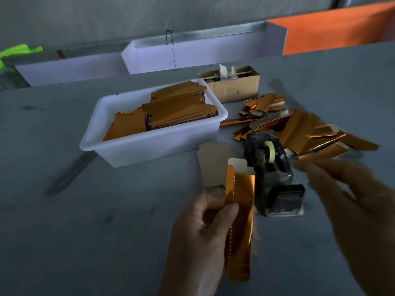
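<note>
A smooth white plastic tub [149,150] of flat gold blanks [181,112] sits on my grey tabletop [85,231]. My left hand [196,242] pinches a long, glossy gold-foil carton blank [242,242] beside the black tape dispenser [275,182]. My right hand [352,199], blurred, spreads loose fingers and holds nothing.

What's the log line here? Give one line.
left hand: grips gold box blank | right hand: open, blurred, near tape dispenser | white tub: holds stacked blanks
</note>
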The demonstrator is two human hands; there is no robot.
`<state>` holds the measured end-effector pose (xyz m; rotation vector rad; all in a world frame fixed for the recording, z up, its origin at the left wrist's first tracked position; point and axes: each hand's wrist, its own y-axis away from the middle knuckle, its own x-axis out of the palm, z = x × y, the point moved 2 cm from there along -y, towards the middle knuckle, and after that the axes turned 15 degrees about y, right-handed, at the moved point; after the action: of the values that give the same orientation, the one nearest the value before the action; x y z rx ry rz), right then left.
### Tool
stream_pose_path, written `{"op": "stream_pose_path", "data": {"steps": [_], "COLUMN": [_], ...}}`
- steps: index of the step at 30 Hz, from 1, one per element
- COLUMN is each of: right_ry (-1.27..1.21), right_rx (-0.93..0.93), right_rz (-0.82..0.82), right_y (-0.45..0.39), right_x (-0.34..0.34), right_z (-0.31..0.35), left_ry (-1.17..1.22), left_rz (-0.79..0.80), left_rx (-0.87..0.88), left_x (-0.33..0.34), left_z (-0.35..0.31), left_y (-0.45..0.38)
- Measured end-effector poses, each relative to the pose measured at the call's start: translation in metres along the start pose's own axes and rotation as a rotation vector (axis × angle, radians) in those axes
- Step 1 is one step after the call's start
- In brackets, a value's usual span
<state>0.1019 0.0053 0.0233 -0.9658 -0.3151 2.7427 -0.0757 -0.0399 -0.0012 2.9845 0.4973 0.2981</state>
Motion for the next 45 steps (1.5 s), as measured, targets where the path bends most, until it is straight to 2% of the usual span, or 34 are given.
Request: {"op": "stream_pose_path", "data": {"steps": [3, 7, 9, 14, 18, 22, 29, 31, 36, 39, 45], "right_ry": [0.056, -0.042, -0.050, -0.059, -0.068, -0.097, -0.521, -0.447, -0.040, 0.045, 0.101], "right_rx": [0.130, 0.257, 0.268, 0.288, 0.288, 0.259, 0.389, 0.370, 0.196, 0.111, 0.106], "right_rz": [0.090, 0.355, 0.416, 0.386, 0.392, 0.361, 0.350, 0.317, 0.122, 0.058, -0.013], "right_y": [-0.013, -0.020, -0.021, -0.023, -0.026, -0.025, -0.013, -0.010, 0.001, 0.006, 0.013], "right_x": [-0.005, 0.007, 0.013, 0.019, 0.021, 0.024, 0.025, 0.022, 0.021, 0.024, 0.028], "right_z": [-0.021, -0.027, -0.027, -0.028, -0.027, -0.026, -0.024, -0.025, -0.024, -0.025, -0.024], "left_ry": [0.007, 0.285, 0.354, 0.407, 0.407, 0.385, 0.387, 0.353, 0.313, 0.273, 0.260], "left_rz": [-0.003, -0.028, -0.019, 0.058, 0.124, 0.125, 0.098, 0.100, 0.093, 0.098, 0.212], "left_rx": [-0.077, -0.224, -0.248, -0.305, -0.288, -0.260, -0.217, -0.192, -0.167, -0.132, -0.118], "left_x": [0.004, 0.015, 0.021, 0.032, 0.041, 0.049, 0.056, 0.056, 0.055, 0.053, 0.050], "left_z": [0.003, 0.006, 0.004, 0.000, 0.001, 0.004, 0.011, 0.011, 0.012, 0.010, 0.001], "left_y": [-0.001, -0.008, -0.011, -0.015, -0.017, -0.018, -0.022, -0.023, -0.027, -0.029, -0.027]}}
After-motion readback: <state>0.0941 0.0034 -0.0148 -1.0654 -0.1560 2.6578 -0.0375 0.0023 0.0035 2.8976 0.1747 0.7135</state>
